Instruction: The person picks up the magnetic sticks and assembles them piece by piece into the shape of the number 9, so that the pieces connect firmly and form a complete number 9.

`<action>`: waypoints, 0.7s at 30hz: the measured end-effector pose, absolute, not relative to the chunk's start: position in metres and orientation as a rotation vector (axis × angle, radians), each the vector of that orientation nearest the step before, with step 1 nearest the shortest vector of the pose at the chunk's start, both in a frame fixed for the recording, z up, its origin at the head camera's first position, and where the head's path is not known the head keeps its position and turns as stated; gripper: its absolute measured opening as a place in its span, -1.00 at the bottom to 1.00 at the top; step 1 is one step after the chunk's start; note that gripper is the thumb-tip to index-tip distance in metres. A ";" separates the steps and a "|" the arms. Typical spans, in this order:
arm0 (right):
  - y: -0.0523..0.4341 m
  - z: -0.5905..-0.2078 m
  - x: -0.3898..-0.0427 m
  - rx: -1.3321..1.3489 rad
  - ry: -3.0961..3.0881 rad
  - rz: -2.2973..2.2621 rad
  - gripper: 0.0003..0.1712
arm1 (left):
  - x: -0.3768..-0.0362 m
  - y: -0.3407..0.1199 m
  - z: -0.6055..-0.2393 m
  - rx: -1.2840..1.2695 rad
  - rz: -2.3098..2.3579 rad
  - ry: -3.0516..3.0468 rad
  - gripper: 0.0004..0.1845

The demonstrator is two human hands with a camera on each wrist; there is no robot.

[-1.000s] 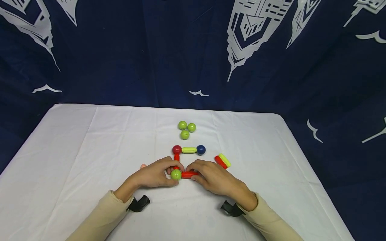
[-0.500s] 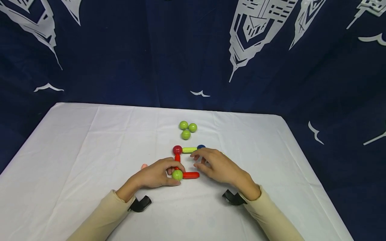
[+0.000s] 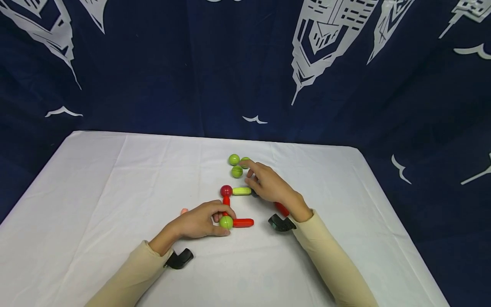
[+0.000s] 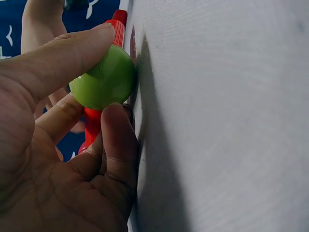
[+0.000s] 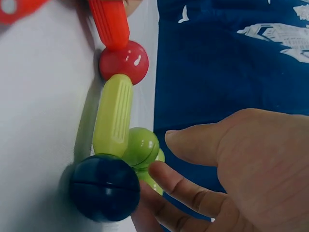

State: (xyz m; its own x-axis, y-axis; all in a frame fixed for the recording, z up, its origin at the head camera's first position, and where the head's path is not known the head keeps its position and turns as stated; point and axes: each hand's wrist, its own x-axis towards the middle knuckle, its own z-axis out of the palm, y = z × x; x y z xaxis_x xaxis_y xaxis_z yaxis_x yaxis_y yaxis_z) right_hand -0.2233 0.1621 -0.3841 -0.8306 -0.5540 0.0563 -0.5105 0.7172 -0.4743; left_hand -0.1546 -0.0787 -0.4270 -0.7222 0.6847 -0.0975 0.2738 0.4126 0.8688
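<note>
My left hand [image 3: 219, 221] pinches a green ball [image 3: 226, 222] between thumb and fingers; the left wrist view shows that green ball [image 4: 104, 77] pressed against the white cloth. A red rod [image 3: 244, 222] runs right from the ball. Another red rod [image 3: 226, 200] goes up to a red ball [image 3: 226, 190]. From there a yellow-green rod [image 3: 241, 191] leads to a blue ball [image 5: 104, 186], which my right hand hides in the head view. My right hand [image 3: 248, 167] reaches with loose, spread fingers into three loose green balls [image 3: 234, 160] and holds nothing.
A white cloth covers the table [image 3: 115, 183], with a dark blue printed backdrop [image 3: 153, 64] behind it. A loose red rod [image 3: 281, 209] lies partly under my right wrist. A small pink piece [image 3: 183, 211] lies left of my left hand.
My right hand let go of the horizontal red rod and moved up past the blue ball to the three green balls. My left hand stayed on its green ball.
</note>
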 end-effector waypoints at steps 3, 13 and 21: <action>0.158 -0.388 -0.232 -0.868 2.794 -0.754 -0.49 | -0.155 -0.079 -0.428 0.814 1.254 2.229 -0.66; 0.145 -0.397 -0.241 -0.803 2.691 -0.710 -0.44 | -0.155 -0.079 -0.428 0.830 1.260 2.223 -0.67; 0.141 -0.399 -0.242 -0.745 2.707 -0.682 -0.57 | -0.155 -0.079 -0.428 0.828 1.261 2.221 -0.67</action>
State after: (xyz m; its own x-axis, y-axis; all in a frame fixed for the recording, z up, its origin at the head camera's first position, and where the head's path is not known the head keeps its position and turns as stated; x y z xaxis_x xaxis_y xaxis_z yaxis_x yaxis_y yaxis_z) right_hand -0.2422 0.1409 -0.3990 -0.8378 -0.5340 -0.1138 -0.4163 0.7596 -0.4997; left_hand -0.1552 -0.0794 -0.4279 -0.7168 0.6914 -0.0901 0.2769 0.4009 0.8733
